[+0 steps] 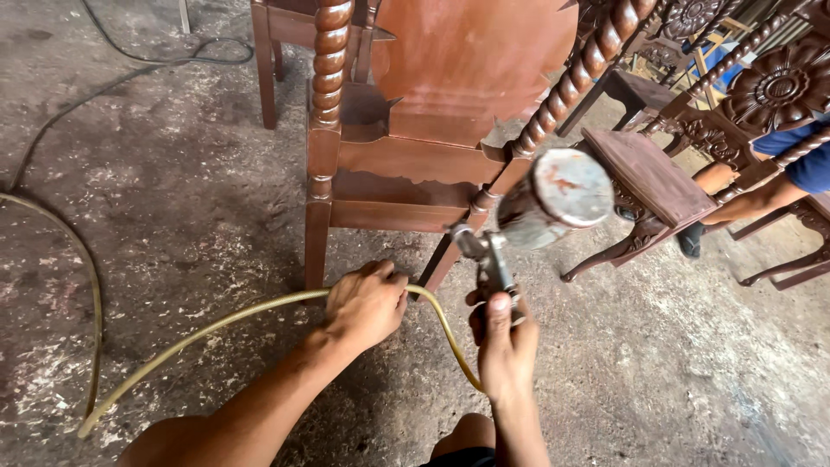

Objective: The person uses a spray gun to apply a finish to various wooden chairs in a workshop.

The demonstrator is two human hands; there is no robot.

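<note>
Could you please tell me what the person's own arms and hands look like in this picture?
Both forearms are bare, with no sleeves in view. The left hand and right hand wear no gloves, and no rings, watch or wristband can be seen. The fingers are uncovered.

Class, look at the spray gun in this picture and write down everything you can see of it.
The spray gun is a worn metal tool with a grey cylindrical cup on top, its round lid flecked with rust-coloured marks. It is tilted, pointing toward the reddish-brown wooden chair. The right hand grips its handle from below. A yellowish hose curves up to the handle, passing under the left hand.
</note>
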